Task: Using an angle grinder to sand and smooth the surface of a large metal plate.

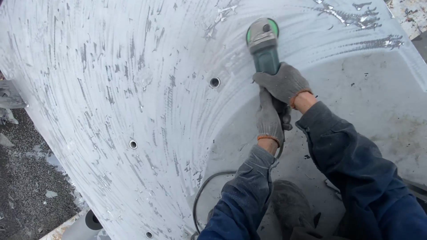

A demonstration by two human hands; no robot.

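Angle grinder (265,44): green body, grey gear head, disc end pressed flat against the curved pale metal wall (133,98), up and slightly left of both hands. Long axis running from the disc down toward the wrists, nearly in line with the forearms. Right hand (281,82), grey knit glove, wrapped shut around the upper body just behind the head, nearer the disc. Left hand (269,118), same glove, closed on the rear handle below, touching the right. Black cable (202,191) looping down from the tail. Small round holes (215,82) in the scuffed wall to the left. Dark blue sleeves (347,151) beneath.
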